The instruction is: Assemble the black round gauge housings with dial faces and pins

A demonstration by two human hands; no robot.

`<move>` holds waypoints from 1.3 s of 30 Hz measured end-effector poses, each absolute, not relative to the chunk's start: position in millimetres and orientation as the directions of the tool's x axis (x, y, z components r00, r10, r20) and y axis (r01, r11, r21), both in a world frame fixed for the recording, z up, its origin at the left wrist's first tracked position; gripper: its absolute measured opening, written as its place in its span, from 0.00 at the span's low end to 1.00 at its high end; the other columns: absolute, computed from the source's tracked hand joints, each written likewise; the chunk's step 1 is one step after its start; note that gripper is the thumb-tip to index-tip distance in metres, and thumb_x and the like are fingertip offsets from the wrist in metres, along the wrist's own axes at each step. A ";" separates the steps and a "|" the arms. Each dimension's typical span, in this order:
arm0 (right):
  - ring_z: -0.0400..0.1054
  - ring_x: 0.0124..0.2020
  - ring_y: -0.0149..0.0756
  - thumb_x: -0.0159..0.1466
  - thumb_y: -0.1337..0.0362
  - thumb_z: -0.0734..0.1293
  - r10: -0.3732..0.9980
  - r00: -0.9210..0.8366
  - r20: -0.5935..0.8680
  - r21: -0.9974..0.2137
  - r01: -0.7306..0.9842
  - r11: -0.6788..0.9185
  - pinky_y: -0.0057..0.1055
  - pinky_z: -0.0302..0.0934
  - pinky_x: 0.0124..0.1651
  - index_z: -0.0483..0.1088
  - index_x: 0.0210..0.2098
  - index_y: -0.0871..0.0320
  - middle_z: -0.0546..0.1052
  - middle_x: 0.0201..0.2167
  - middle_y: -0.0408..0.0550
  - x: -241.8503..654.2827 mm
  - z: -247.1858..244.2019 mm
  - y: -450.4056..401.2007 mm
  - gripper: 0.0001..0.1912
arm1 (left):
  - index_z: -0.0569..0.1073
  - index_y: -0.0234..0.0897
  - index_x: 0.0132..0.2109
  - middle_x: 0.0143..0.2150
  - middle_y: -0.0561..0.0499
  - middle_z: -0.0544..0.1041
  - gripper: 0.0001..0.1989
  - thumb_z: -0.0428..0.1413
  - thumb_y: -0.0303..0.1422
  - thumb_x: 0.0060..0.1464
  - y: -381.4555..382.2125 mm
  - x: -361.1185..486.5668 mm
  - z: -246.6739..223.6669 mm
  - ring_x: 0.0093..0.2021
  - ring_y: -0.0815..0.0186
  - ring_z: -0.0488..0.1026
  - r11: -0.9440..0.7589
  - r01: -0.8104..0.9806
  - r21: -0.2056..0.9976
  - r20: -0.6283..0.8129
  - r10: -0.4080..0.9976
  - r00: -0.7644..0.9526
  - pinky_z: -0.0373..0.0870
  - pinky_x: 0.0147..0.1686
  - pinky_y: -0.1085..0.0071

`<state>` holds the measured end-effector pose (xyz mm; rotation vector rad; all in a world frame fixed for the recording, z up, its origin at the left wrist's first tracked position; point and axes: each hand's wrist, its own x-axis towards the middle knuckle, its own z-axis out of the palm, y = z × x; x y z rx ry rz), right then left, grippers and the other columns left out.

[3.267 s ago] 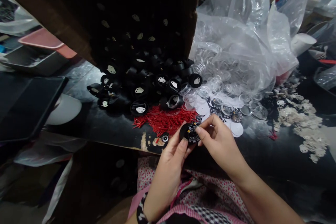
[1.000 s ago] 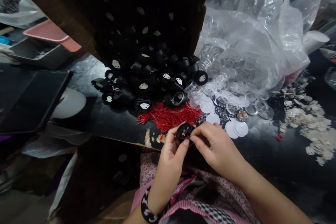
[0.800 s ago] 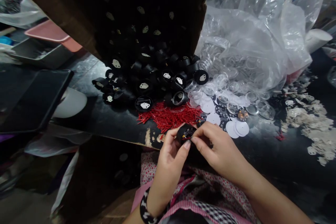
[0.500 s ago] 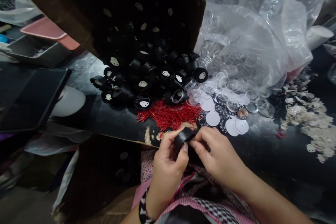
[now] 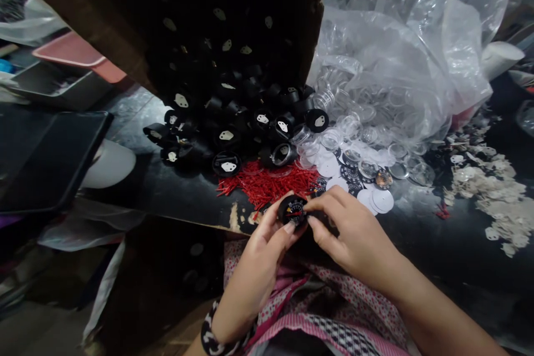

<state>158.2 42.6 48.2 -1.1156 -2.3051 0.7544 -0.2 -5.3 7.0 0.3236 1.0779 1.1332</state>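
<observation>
My left hand (image 5: 267, 239) is closed around a small round black gauge (image 5: 293, 211). Its marked dial faces up, with a red needle across it. The fingertips of my right hand (image 5: 342, 228) close in at the gauge's right edge, thumb below and forefinger above; whether a small part sits between them is hidden. Just beyond the gauge lies a heap of red needles (image 5: 267, 181). White discs (image 5: 381, 200) and printed black dials (image 5: 352, 171) are spread past my right hand.
Black round housings (image 5: 227, 136) spill from a large dark box (image 5: 321, 39). Clear plastic rings (image 5: 334, 136) lie beside a transparent bag (image 5: 396, 50). Pale flat pieces (image 5: 488, 183) are heaped at the right. A white round container (image 5: 110, 164) and a dark tablet-like panel (image 5: 45, 156) stand left.
The gauge has been tipped so that its dial and red needle now face up; before, its black side wall showed. My right fingers have shifted slightly at its edge.
</observation>
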 end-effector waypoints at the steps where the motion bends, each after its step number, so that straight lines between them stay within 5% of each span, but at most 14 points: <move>1: 0.66 0.39 0.43 0.68 0.71 0.60 0.803 -0.574 0.161 -0.597 0.591 0.542 0.38 0.60 0.41 0.69 0.44 0.60 0.70 0.38 0.51 156.1 46.9 43.1 0.09 | 0.73 0.47 0.57 0.61 0.51 0.74 0.22 0.62 0.38 0.54 -5.8 -0.1 5.7 0.62 0.56 0.69 0.444 -0.550 0.707 -0.525 0.851 0.012 0.71 0.58 0.64; 5: 0.65 0.37 0.44 0.67 0.73 0.64 0.760 -0.626 0.172 -0.386 0.667 0.637 0.41 0.56 0.42 0.71 0.40 0.62 0.71 0.35 0.49 148.3 39.3 46.8 0.04 | 0.76 0.49 0.56 0.64 0.53 0.71 0.22 0.62 0.43 0.54 -7.8 1.0 1.1 0.67 0.55 0.63 0.458 -0.490 0.742 -0.531 0.847 -0.012 0.67 0.62 0.66; 8: 0.65 0.33 0.42 0.63 0.73 0.66 0.751 -0.624 0.215 -0.343 0.671 0.657 0.39 0.54 0.39 0.70 0.34 0.62 0.71 0.31 0.47 143.3 35.0 48.3 0.02 | 0.78 0.49 0.52 0.62 0.52 0.73 0.21 0.64 0.45 0.50 -9.8 7.0 -2.2 0.66 0.52 0.64 0.479 -0.537 0.695 -0.596 0.801 -0.058 0.70 0.60 0.64; 12: 0.66 0.32 0.38 0.61 0.75 0.69 0.840 -0.501 0.208 -0.465 0.705 0.536 0.36 0.54 0.40 0.69 0.32 0.61 0.72 0.30 0.44 140.8 37.2 43.7 0.05 | 0.77 0.51 0.53 0.60 0.51 0.75 0.22 0.60 0.50 0.53 -12.7 17.1 -7.7 0.63 0.49 0.68 0.460 -0.606 0.649 -0.601 0.798 -0.039 0.74 0.57 0.57; 17: 0.69 0.32 0.34 0.63 0.79 0.70 0.860 -0.507 0.056 -0.683 0.609 0.403 0.29 0.59 0.38 0.71 0.33 0.58 0.74 0.30 0.39 171.1 44.7 62.7 0.10 | 0.77 0.50 0.54 0.63 0.53 0.72 0.21 0.64 0.42 0.52 -11.9 15.8 -14.5 0.64 0.54 0.67 0.455 -0.565 0.689 -0.580 0.812 -0.054 0.71 0.60 0.64; 20: 0.71 0.41 0.42 0.67 0.76 0.68 0.941 -0.305 0.148 -0.447 0.828 0.339 0.34 0.63 0.43 0.73 0.45 0.61 0.76 0.42 0.50 201.2 39.7 98.1 0.08 | 0.76 0.49 0.55 0.64 0.53 0.71 0.19 0.61 0.43 0.56 -8.6 16.9 -13.1 0.60 0.57 0.72 0.422 -0.623 0.659 -0.558 0.829 -0.030 0.75 0.55 0.66; 23: 0.67 0.50 0.56 0.64 0.75 0.70 0.956 -0.247 0.155 -0.188 0.943 0.274 0.47 0.62 0.50 0.70 0.55 0.64 0.73 0.51 0.59 224.8 31.0 129.7 0.19 | 0.77 0.45 0.53 0.60 0.51 0.75 0.18 0.62 0.41 0.55 -4.7 22.1 -9.5 0.56 0.58 0.75 0.413 -0.669 0.618 -0.558 0.830 -0.003 0.78 0.52 0.66; 28: 0.71 0.43 0.51 0.65 0.75 0.69 0.936 -0.300 0.185 -0.206 0.919 0.335 0.43 0.66 0.48 0.75 0.49 0.66 0.78 0.39 0.55 238.7 28.5 135.4 0.13 | 0.77 0.40 0.51 0.54 0.47 0.80 0.18 0.63 0.39 0.54 0.2 22.2 -5.2 0.50 0.56 0.79 0.404 -0.721 0.563 -0.537 0.842 0.053 0.80 0.49 0.63; 33: 0.68 0.50 0.48 0.75 0.67 0.60 0.809 -0.382 0.447 -0.339 0.764 0.549 0.44 0.62 0.54 0.72 0.54 0.69 0.73 0.52 0.60 207.4 32.3 88.5 0.14 | 0.79 0.33 0.46 0.47 0.42 0.82 0.12 0.56 0.36 0.61 7.7 18.1 2.0 0.47 0.56 0.80 0.451 -0.785 0.424 -0.569 0.808 0.156 0.79 0.49 0.62; 36: 0.64 0.53 0.52 0.78 0.61 0.56 0.733 -0.566 0.378 -0.342 0.651 0.678 0.50 0.60 0.51 0.72 0.55 0.65 0.67 0.60 0.60 180.6 30.7 59.4 0.18 | 0.79 0.35 0.45 0.44 0.46 0.83 0.13 0.51 0.35 0.66 12.1 17.9 5.2 0.43 0.64 0.81 0.439 -0.829 0.346 -0.590 0.789 0.172 0.79 0.47 0.67; 39: 0.55 0.60 0.59 0.77 0.57 0.57 0.700 -0.644 0.307 -0.311 0.628 0.714 0.57 0.53 0.53 0.69 0.58 0.61 0.58 0.66 0.58 169.1 29.4 46.6 0.19 | 0.80 0.36 0.43 0.42 0.47 0.83 0.13 0.54 0.38 0.64 12.1 17.2 5.0 0.40 0.68 0.80 0.409 -0.821 0.398 -0.555 0.820 0.140 0.79 0.39 0.75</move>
